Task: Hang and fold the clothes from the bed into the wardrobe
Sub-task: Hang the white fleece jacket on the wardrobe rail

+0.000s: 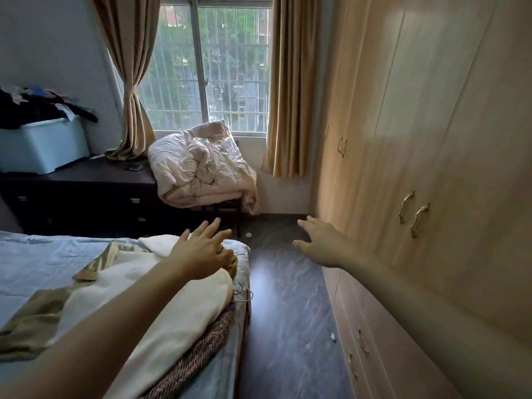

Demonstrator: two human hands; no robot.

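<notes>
A cream and olive-patterned garment (161,286) lies spread along the right edge of the bed (37,260), over a brown knitted piece (198,349). My left hand (198,251) hovers over the garment's far end, fingers spread, holding nothing. My right hand (319,243) reaches out over the dark floor, fingers apart and empty, close to the closed light-wood wardrobe (417,156) on the right. The wardrobe doors carry brass handles (413,211), and drawers sit below them.
A crumpled beige duvet (201,165) is piled on a dark chair under the barred window. A dark dresser (83,194) at the left holds a pale blue box (43,145) topped with dark clothes. A narrow strip of dark floor (285,312) runs between bed and wardrobe.
</notes>
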